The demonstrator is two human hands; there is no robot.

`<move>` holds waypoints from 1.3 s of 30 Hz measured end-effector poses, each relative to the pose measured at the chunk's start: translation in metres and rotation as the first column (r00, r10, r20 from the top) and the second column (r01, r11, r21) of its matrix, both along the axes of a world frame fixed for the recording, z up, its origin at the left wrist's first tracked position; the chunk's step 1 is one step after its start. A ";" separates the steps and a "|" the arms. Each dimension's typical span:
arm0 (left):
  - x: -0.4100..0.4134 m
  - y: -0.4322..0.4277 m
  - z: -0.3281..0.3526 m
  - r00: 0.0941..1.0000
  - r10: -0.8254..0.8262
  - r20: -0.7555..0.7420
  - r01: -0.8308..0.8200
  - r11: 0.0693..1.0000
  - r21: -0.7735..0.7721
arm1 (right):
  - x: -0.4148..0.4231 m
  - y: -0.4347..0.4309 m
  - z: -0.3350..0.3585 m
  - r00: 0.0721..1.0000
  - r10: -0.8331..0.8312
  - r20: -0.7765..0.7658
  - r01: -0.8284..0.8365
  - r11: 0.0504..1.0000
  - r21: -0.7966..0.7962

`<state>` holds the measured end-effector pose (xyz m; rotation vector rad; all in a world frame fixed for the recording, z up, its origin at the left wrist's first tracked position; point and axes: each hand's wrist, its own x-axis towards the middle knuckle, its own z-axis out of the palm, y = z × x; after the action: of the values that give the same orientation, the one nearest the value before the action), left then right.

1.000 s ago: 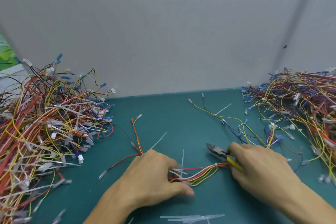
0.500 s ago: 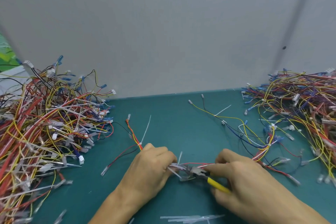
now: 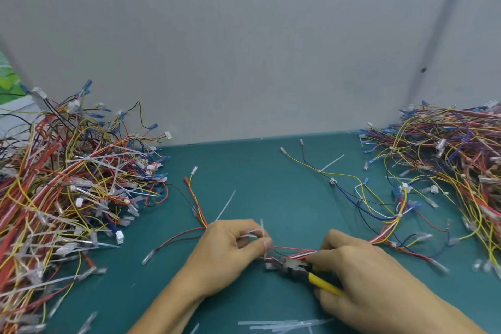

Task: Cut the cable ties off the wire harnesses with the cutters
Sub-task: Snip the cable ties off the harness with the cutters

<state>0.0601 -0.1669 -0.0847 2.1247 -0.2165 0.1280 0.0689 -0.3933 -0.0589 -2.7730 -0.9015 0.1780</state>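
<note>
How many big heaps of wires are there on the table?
2. The left heap lies at the left edge of the table, and the right heap at its right edge. Both run out of view, so more may be hidden.

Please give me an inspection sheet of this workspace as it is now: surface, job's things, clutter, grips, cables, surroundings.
Surface: teal mat, bare in the middle.
Job's things: yellow-handled cutters, nose at the held harness; white cable tie sticks up by the left fingers.
Clutter: cut tie pieces at the near edge.
Grips: left hand pinches the held harness; right hand grips the cutters.
Cables: left pile and right pile of harnesses; loose harness between, further back.
Surroundings: grey wall.
</note>
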 end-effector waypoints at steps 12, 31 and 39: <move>-0.003 0.007 0.002 0.999 0.008 -0.033 -0.005 0.996 0.085 | 0.008 0.001 0.000 0.995 -0.094 -0.021 0.095 0.994 0.054; -0.003 0.009 0.004 0.997 -0.021 -0.079 0.025 0.998 0.052 | 0.005 0.010 -0.001 0.993 0.043 0.113 -0.041 0.999 -0.018; -0.001 0.007 0.000 0.998 -0.014 -0.065 0.017 0.999 0.040 | 0.006 0.009 -0.001 0.977 0.121 0.176 -0.099 0.986 -0.131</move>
<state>0.0592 -0.1599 -0.0849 2.1637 -0.1989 0.0465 0.0751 -0.3845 -0.0601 -2.8892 -1.1264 -0.0060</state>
